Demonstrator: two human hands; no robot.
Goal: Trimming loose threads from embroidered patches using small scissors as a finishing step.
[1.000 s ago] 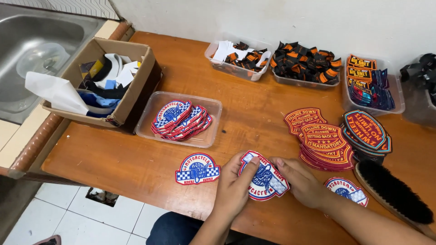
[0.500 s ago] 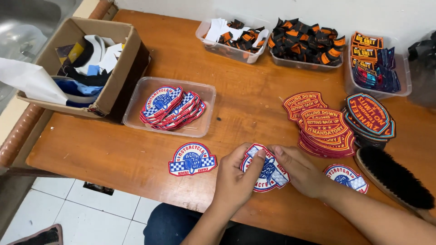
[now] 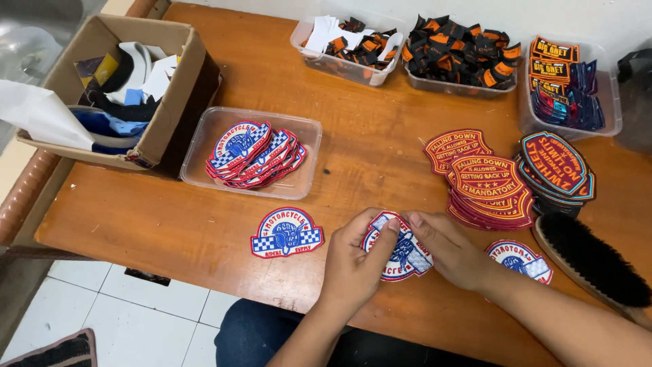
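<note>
A round embroidered patch (image 3: pixel 399 253), red, white and blue, is held just above the wooden table (image 3: pixel 170 224) near its front edge. My left hand (image 3: pixel 356 261) grips its left side with thumb on top. My right hand (image 3: pixel 448 248) pinches its right edge. A matching patch (image 3: pixel 286 233) lies flat to the left of my hands. Another one (image 3: pixel 519 260) lies to the right, partly hidden by my right forearm.
A clear tray (image 3: pixel 204 146) holds a stack of the same patches. A cardboard box (image 3: pixel 173 109) of fabric scraps stands at the left. Red patch piles (image 3: pixel 485 180), dark patches (image 3: pixel 557 163), a black brush (image 3: pixel 591 261) and three bins (image 3: pixel 343 64) of small labels fill the right and back.
My hands stay on the patch and have turned it slightly between the fingers. The camera has dipped and shifted, so the table sits higher in view.
</note>
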